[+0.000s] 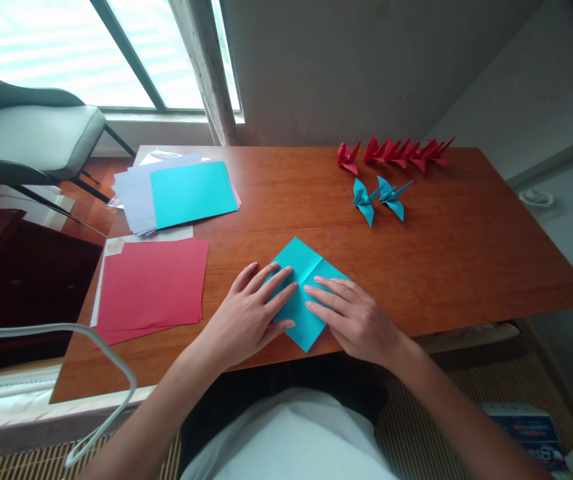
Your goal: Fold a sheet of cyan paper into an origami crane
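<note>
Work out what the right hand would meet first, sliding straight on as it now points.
Most likely the left hand: the right hand points its fingers at it across a narrow strip of blue paper, and both seem to rest at about the same level.

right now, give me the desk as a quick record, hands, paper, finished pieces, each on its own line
left hand: fingers spread on the left part of the blue square
right hand: fingers on its right part
blue square: flat on the wooden table, a crease showing
blue sheets: far left, on top of pale sheets
red sheets: left, nearer the person
blue birds: two, folded
red birds: folded, lined up behind the blue ones
</note>
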### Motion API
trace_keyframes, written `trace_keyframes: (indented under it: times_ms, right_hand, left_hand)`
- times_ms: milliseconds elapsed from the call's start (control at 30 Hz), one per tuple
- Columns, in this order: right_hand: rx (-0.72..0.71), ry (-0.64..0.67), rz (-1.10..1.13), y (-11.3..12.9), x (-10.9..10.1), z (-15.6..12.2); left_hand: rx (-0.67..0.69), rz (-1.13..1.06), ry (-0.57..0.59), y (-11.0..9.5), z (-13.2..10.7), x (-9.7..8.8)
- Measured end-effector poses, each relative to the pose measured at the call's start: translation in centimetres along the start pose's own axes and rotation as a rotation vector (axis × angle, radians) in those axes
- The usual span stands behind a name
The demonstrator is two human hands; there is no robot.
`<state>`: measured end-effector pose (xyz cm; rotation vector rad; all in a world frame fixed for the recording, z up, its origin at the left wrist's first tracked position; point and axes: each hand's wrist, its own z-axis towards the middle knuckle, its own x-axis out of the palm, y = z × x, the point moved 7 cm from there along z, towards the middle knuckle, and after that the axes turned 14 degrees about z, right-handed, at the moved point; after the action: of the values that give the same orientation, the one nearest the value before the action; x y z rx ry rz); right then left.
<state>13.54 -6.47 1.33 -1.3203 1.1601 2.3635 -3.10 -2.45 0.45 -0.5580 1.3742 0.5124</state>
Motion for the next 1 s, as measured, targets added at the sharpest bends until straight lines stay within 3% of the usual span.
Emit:
trace_keyframes:
  times_ms: [233, 467, 700, 1000]
  right_hand:
    - [0.047, 0.071, 0.032, -0.5, 0.8, 0.3]
    - [0.026, 0.007, 0.048, -0.9, 0.2, 0.0]
    - [0.028, -0.049, 0.115, -1.1, -0.6, 0.5]
    - [0.022, -0.101, 0.211, -2.0, -0.9, 0.1]
  left_hand:
    - [-0.011, -0.015, -0.011, 0.1, -0.1, 0.0]
    - [0.003, -0.028, -0.031, 0.4, -1.0, -0.4]
    - [0.109, -0.081, -0.087, -0.3, -1.5, -1.2]
    - [0.002, -0.107, -0.209, 0.9, -1.9, -0.9]
